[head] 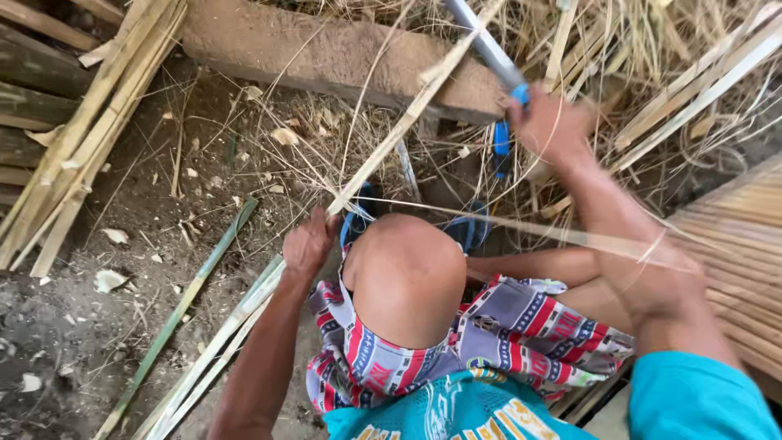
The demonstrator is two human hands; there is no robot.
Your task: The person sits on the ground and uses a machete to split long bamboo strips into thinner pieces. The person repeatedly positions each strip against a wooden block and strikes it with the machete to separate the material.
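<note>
Item, as I view it: left hand (308,244) in clenched grip on bamboo strip (407,118), steadying it across the knee. Right hand (554,126) grasps blue-handled knife (489,49), raised over the strip. Cut bamboo (81,138) stacked beside.

Beyond your hands lies a long earthen block (326,57) across dry straw (358,130). Far to your left rests a stack of split bamboo slats (81,138); a green bamboo stem (183,305) lies on the dirt ground (138,212). To your right sits a woven mat (745,244).
</note>
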